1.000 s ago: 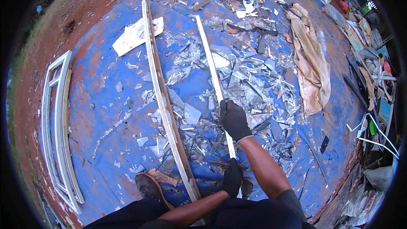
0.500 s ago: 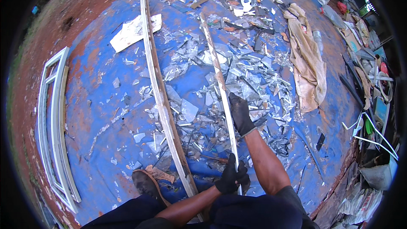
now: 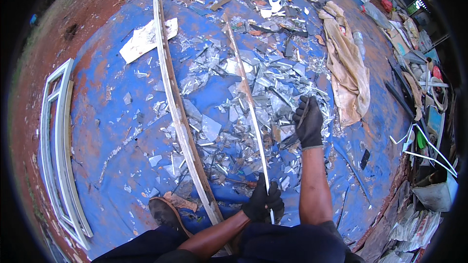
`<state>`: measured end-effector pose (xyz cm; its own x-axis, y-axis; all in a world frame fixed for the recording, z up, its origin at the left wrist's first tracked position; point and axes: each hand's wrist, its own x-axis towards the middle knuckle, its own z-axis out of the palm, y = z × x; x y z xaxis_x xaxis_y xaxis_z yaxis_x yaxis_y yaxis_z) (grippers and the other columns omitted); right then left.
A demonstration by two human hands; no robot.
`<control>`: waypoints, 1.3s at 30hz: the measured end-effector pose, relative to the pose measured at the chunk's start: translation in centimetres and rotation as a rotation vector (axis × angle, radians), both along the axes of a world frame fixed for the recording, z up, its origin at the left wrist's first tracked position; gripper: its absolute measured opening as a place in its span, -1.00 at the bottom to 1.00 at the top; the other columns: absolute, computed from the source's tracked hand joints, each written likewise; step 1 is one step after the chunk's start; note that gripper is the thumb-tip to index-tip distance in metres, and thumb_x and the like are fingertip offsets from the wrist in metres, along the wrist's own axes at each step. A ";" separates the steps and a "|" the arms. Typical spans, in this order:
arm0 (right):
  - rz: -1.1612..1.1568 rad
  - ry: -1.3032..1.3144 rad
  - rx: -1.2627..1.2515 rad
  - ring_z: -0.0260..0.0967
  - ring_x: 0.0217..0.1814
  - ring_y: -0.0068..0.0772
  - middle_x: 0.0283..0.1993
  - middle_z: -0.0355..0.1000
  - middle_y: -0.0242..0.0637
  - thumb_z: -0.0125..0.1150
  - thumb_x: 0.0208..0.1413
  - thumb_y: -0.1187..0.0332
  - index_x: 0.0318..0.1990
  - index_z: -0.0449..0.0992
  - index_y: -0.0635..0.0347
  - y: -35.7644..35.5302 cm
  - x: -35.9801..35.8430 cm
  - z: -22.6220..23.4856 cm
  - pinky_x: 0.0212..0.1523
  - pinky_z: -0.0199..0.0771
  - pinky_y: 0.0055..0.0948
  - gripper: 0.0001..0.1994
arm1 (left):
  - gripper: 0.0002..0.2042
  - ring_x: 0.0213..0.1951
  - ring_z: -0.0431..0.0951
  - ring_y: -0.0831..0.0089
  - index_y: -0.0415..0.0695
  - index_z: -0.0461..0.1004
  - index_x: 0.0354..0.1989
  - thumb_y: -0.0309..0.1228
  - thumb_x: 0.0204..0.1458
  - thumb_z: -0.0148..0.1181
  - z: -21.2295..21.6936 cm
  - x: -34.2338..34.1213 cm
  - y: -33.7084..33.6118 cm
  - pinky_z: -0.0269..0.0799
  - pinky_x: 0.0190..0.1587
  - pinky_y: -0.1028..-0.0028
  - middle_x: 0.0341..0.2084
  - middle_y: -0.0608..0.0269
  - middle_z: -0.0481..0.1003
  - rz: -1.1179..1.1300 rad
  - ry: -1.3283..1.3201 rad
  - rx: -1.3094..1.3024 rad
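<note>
My left hand (image 3: 264,200), in a dark glove, is closed around the lower end of a long thin strip (image 3: 255,117), white below and brownish above. The strip slants up and slightly left over a spread of broken glass (image 3: 211,127). To the right of the strip and apart from it, my gloved right hand (image 3: 309,122) is raised over the shards with curled fingers; whether anything is inside them is hidden. Left of the strip lies a longer, thicker whitish bar (image 3: 174,92), its near end beside my left forearm.
A blue tarp (image 3: 105,131) covers the ground under everything. White window frames (image 3: 61,141) lie at the left edge. A tan cloth (image 3: 348,75) is at the right, beside a heap of scrap with bent white rods (image 3: 429,157). My shoe (image 3: 165,212) stands near the bar.
My right hand has let go of the strip and moved right and slightly up, away from it. My left hand still grips the lower end.
</note>
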<state>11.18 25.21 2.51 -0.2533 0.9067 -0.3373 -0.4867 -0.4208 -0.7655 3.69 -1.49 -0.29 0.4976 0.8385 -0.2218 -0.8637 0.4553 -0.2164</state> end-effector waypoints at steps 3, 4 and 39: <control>-0.138 -1.487 0.819 0.47 -0.19 0.02 -0.22 0.49 0.04 0.01 0.28 0.08 0.07 0.38 0.39 -0.9 0.1 -0.1 -0.12 0.44 -0.18 -0.53 | -0.36 -0.82 0.03 0.50 0.00 0.17 -0.64 0.29 0.22 -0.43 -0.1 0.8 0.3 0.11 -0.65 0.40 -0.86 0.41 -0.01 -0.034 0.091 -0.069; -0.072 -1.499 0.854 0.46 -0.10 0.10 -0.16 0.49 0.12 0.02 0.27 0.09 0.09 0.37 0.39 -3.0 -1.0 0.9 -0.02 0.41 -0.15 -0.52 | -0.37 -0.82 0.05 0.48 -0.01 0.18 -0.63 0.28 0.22 -0.42 0.3 0.4 0.2 0.15 -0.64 0.39 -0.86 0.40 0.01 -0.028 0.098 -0.126; 0.452 0.330 -0.605 0.00 -0.75 -0.68 -0.65 0.14 -0.44 -0.21 0.35 0.32 0.37 0.13 0.03 -18.7 1.7 3.0 -0.78 0.01 -0.69 -0.55 | -0.65 -0.64 0.30 0.61 -0.02 0.33 -0.48 -0.12 0.32 -0.14 -3.9 -11.6 4.1 0.24 -0.56 0.58 -0.70 0.40 0.24 0.439 0.238 0.138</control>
<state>12.90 6.50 5.55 -0.7219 0.3788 -0.5791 -0.3320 -0.9239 -0.1904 -7.95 2.65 -4.16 0.0412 0.9865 -0.1588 -0.9978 0.0490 0.0457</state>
